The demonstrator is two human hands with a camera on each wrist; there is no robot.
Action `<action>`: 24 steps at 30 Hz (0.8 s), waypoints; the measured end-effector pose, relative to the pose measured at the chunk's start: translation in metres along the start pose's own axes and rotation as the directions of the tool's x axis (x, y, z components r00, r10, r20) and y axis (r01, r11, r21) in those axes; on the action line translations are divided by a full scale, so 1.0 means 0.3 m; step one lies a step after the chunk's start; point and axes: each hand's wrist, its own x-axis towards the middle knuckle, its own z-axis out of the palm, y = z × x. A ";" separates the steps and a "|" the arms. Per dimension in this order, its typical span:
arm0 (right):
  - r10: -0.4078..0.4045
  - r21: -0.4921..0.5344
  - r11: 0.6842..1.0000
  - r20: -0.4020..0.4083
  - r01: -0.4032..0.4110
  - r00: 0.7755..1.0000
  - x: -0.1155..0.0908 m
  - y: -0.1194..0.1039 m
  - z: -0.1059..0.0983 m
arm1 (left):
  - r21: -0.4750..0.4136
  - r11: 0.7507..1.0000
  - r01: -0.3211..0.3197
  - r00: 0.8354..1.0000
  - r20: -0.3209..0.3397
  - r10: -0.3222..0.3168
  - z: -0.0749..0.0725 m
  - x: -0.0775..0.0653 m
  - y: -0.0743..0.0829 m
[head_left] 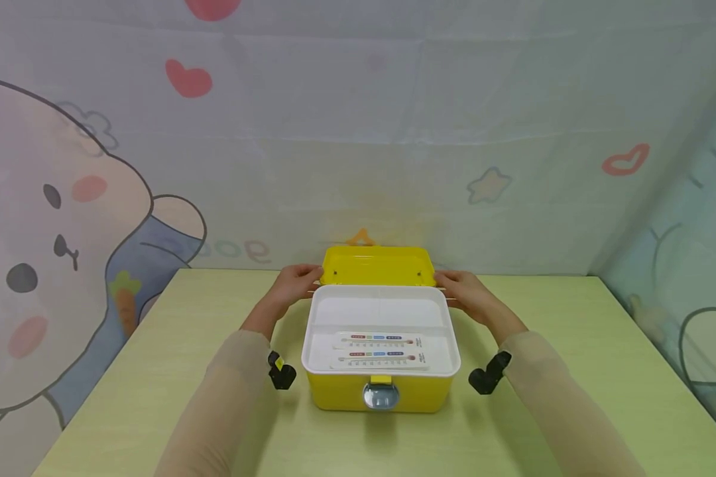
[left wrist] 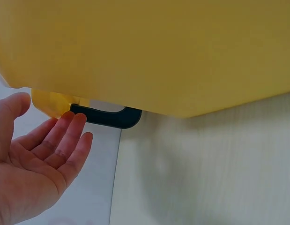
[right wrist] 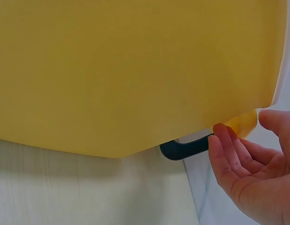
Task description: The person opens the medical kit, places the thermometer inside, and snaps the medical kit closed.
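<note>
A yellow storage box [head_left: 340, 392] with a silver front latch [head_left: 380, 395] stands on the table, its yellow lid [head_left: 377, 268] tipped back. Inside sits a white tray [head_left: 378, 301] bearing two flat strips [head_left: 377, 342] printed with coloured blocks and scale marks. My left hand [head_left: 294, 286] holds the lid's left edge, thumb toward its inner side and fingers behind. On the opposite edge, my right hand [head_left: 462, 291] holds it likewise. Both wrist views show fingertips beside the lid's dark green handle [left wrist: 109, 117], below the box's yellow side wall [right wrist: 135, 70].
The box rests on a pale wood-look table [head_left: 543, 344]. Directly behind the table hangs a printed cloth [head_left: 358, 132] with hearts and a large cartoon animal; more cloth [head_left: 686, 265] closes off the right side. A black wrist device [head_left: 282, 372] sits beside each forearm.
</note>
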 end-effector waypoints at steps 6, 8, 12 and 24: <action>0.023 0.006 1.000 -0.008 -0.023 1.000 0.008 -0.005 0.009 | 0.017 1.000 0.002 1.000 -0.013 -0.002 -0.001 -0.003 -0.002; 0.024 0.007 1.000 -0.008 -0.024 1.000 0.011 -0.008 0.010 | 0.014 1.000 0.001 1.000 -0.017 0.000 -0.001 -0.004 0.000; 0.023 0.017 1.000 -0.009 -0.023 1.000 0.013 -0.013 0.012 | 0.001 1.000 -0.001 1.000 -0.024 0.001 -0.001 -0.006 0.006; -0.011 0.024 1.000 -0.043 0.012 0.999 0.011 -0.014 0.010 | -0.003 0.999 -0.046 0.998 -0.035 0.046 0.002 -0.002 0.019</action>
